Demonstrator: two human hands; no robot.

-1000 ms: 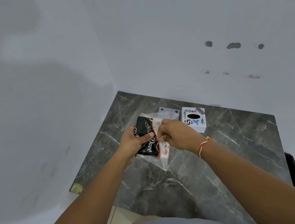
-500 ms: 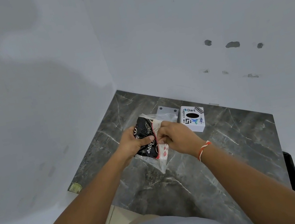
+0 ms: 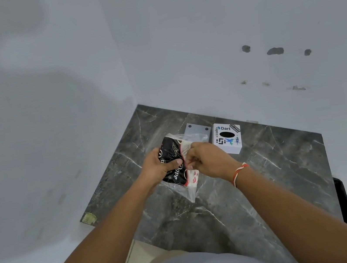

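A black folded cloth (image 3: 170,152) with white lettering sits partly inside a clear plastic bag (image 3: 192,191) together with a white piece printed in red (image 3: 193,178). My left hand (image 3: 158,167) grips the black cloth, thumb across its front. My right hand (image 3: 207,159) pinches the bag's edge beside the white piece. Both hands hold the packet just above the dark marble tabletop (image 3: 278,171). The fingertips of my right hand are hidden behind the bag.
A white box (image 3: 228,139) with stickers and a black oval hole stands behind my right hand, next to a grey plate (image 3: 197,130) with two holes. White walls close the corner at left and back. A dark object (image 3: 343,201) hangs at the table's right edge.
Both hands stay on the packet; my left thumb has slid slightly along the black cloth. The view has shifted a little.
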